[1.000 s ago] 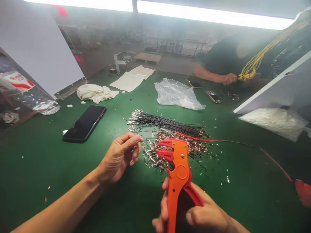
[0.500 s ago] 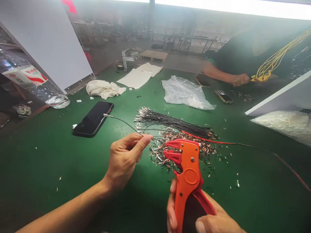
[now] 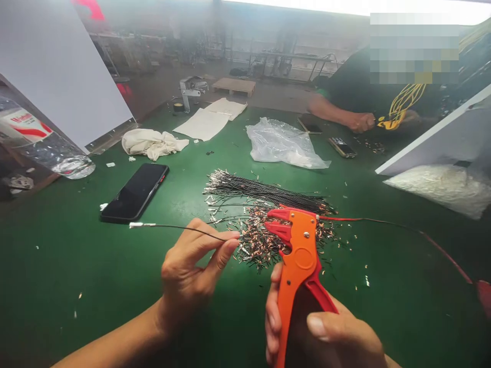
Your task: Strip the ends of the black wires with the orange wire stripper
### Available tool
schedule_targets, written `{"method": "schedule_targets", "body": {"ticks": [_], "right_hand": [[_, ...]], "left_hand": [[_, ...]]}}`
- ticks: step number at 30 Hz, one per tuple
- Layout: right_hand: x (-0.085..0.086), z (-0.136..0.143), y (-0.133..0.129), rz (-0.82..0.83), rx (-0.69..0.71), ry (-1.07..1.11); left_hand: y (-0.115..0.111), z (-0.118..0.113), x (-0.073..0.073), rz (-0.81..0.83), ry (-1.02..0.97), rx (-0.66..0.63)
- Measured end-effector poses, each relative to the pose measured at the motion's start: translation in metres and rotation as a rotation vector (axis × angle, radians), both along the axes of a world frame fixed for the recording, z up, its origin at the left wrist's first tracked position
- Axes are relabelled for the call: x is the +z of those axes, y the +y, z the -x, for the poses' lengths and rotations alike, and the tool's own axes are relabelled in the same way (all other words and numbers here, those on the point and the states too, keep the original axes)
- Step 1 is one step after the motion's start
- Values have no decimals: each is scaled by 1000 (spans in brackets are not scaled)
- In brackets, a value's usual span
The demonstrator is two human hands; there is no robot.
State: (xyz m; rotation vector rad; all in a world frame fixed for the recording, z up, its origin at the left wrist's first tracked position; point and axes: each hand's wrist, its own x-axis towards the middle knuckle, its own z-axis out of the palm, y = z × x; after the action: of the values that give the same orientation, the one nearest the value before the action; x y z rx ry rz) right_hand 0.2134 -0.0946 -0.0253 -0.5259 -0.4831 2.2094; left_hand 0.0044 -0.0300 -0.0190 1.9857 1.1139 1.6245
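Observation:
My left hand [image 3: 199,260] pinches a thin black wire [image 3: 184,228] between thumb and fingertips. The wire runs out to the left and ends in a small metal terminal with a pale sleeve. My right hand [image 3: 337,327] is wrapped round the handles of an orange and red wire stripper [image 3: 303,255], held upright with its jaws pointing left and apart. A small gap lies between the jaws and my left fingertips. Behind the tool is a pile of short wire scraps [image 3: 257,240], partly hidden by it. Beyond that lies a bundle of black wires [image 3: 261,189] with metal ends.
A phone [image 3: 136,193], a white cloth [image 3: 153,144], paper sheets [image 3: 207,121] and a plastic bag [image 3: 286,143] lie on the green table. A bottle [image 3: 42,138] stands left. Across the table, a co-worker's hand [image 3: 362,122] is by yellow wires [image 3: 402,110].
My left hand has turned, and the wire's terminal end has swung down and left, now below the phone. The stripper has risen slightly. The whole view has shifted a little.

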Motion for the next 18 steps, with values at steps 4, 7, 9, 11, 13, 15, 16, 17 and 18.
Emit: {"method": "schedule_targets", "body": {"ticks": [4, 7, 9, 11, 13, 15, 16, 17, 18], "right_hand": [[-7, 5, -1, -23, 22, 59], [-12, 10, -3, -44, 75, 71], [-14, 13, -4, -43, 101, 68], [-13, 13, -3, -59, 114, 86], [-13, 13, -3, -89, 112, 106], [-14, 13, -1, -105, 109, 99], [-15, 13, -1, -104, 106, 86], [-16, 13, -1, -106, 96, 79], [-18, 13, 0, -112, 91, 78]], "left_hand": [[-3, -5, -1, -42, 81, 15], [-7, -8, -2, -53, 137, 72], [-11, -8, -2, -73, 176, 97], [-16, -8, -2, -112, 236, 102], [-20, -8, -2, -150, 283, 101], [-24, -8, -4, -153, 291, 101], [-25, -9, -5, -151, 284, 105], [-27, -10, -7, -147, 277, 112], [-29, -10, -9, -139, 270, 128]]}}
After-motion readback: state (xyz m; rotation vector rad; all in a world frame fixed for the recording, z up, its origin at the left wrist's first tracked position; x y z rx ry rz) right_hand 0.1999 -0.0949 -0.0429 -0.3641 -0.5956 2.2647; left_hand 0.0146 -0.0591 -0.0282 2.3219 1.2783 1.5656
